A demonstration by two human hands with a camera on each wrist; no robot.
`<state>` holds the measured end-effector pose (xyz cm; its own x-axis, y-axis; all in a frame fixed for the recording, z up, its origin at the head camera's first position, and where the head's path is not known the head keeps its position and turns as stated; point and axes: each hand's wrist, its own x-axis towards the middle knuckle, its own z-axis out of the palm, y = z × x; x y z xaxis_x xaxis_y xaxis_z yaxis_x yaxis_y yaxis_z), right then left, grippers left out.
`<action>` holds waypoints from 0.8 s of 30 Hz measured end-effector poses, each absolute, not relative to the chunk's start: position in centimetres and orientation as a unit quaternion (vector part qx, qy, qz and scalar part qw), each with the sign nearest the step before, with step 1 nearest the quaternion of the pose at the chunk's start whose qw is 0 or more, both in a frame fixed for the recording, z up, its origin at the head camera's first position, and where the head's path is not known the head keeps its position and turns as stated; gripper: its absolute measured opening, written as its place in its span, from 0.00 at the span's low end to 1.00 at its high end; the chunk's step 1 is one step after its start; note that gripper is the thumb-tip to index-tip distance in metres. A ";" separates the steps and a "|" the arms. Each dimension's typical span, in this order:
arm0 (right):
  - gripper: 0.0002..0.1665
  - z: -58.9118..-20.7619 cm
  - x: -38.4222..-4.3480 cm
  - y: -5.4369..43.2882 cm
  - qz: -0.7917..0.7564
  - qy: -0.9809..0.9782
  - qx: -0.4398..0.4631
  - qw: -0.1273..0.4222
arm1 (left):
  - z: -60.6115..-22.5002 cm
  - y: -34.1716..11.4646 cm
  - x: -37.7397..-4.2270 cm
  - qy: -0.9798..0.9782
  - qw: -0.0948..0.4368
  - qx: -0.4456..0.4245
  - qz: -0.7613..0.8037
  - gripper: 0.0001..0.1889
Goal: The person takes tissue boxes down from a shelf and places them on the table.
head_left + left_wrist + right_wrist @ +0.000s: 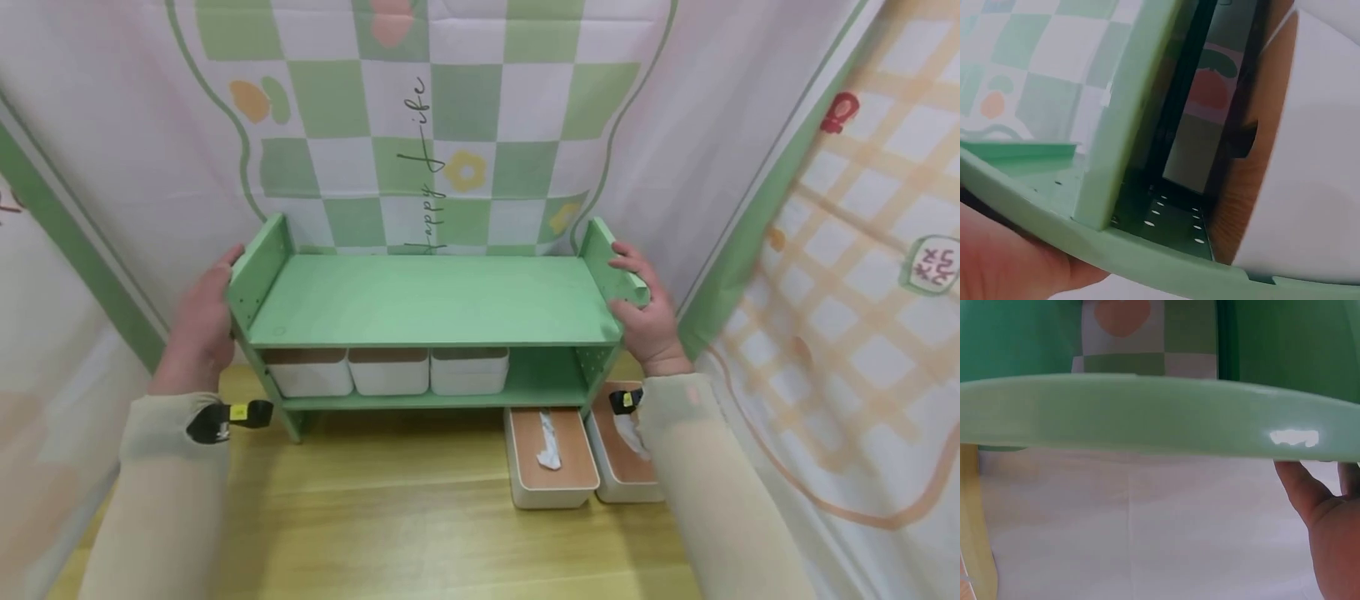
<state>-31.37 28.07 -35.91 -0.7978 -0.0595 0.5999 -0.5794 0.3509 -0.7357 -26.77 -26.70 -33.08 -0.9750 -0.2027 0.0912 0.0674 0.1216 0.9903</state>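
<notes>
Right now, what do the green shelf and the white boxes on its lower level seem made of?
Green shelf: painted board, metal or plastic, unclear which; smooth, its edge showing a bright glint.
White boxes: probably smooth plastic, judging by plain, rounded walls; one brown top may be wood, showing grain.

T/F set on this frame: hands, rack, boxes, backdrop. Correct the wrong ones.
1. The left hand and right hand are at opposite ends of the green rack. True.
2. The right hand holds a box. False: it grips the rack's right side panel.
3. Two brown-topped boxes stand on the floor. True.
4. Those two are by the rack's left end. False: near its right end.
5. White boxes stand on the lower shelf. True.
6. The cloth behind the rack is plain black. False: green-and-white checks show.
</notes>
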 end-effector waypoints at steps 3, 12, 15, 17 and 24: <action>0.33 -35.9 -31.3 28.0 0.536 -0.782 0.205 0.243 | -33.3 -26.5 -25.9 -0.787 0.121 0.062 -0.602 0.30; 0.34 -36.2 -31.5 28.3 0.524 -0.786 0.211 0.253 | -35.3 -23.8 -21.7 -0.829 0.300 0.029 -0.472 0.32; 0.34 -36.3 -31.6 28.2 0.523 -0.784 0.214 0.258 | -36.5 -21.9 -20.7 -0.783 0.456 -0.057 -0.420 0.33; 0.33 -36.3 -31.6 28.2 0.526 -0.781 0.218 0.259 | -37.4 -20.3 -20.4 -0.741 0.535 -0.128 -0.385 0.34; 0.34 -36.4 -31.7 28.1 0.531 -0.776 0.219 0.260 | -42.2 -14.8 -20.1 -0.740 0.534 -0.290 -0.288 0.29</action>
<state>-31.69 28.13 -36.36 -0.7687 -0.0640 0.6364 -0.6165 0.3391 -0.7106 -20.07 -14.76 -42.20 -0.2629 0.1211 0.9572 0.7367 0.6658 0.1181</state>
